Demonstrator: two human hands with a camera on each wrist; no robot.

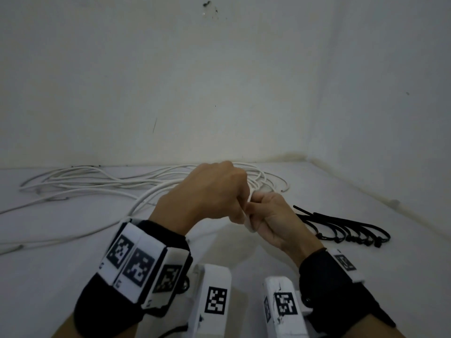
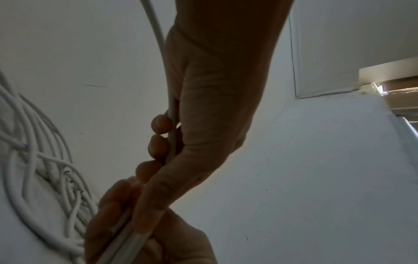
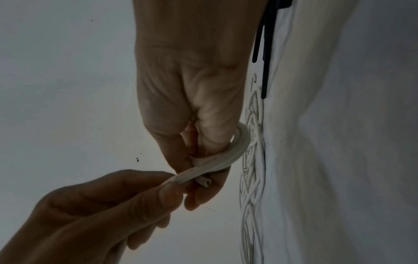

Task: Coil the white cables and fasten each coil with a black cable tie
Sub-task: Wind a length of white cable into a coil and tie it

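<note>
A thick white cable (image 3: 240,142) is bent into a small tight loop between my two hands, its cut end (image 3: 204,182) poking out beside my fingers. My right hand (image 3: 194,160) pinches the loop's crossing. My left hand (image 2: 166,141) grips the same cable (image 2: 156,30) just beside it, with its fingers curled round it. In the head view the left hand (image 1: 240,213) and the right hand (image 1: 256,217) meet above the table. The cable's length trails back left to a loose tangle of white cables (image 1: 102,181). Several black cable ties (image 1: 346,230) lie to the right of my right hand.
The white table (image 1: 317,269) runs into a wall corner (image 1: 307,157) at the back right. Loose cable strands (image 1: 48,235) stretch across the left side of the table. Marker-tagged white camera mounts (image 1: 214,296) sit on both wrists.
</note>
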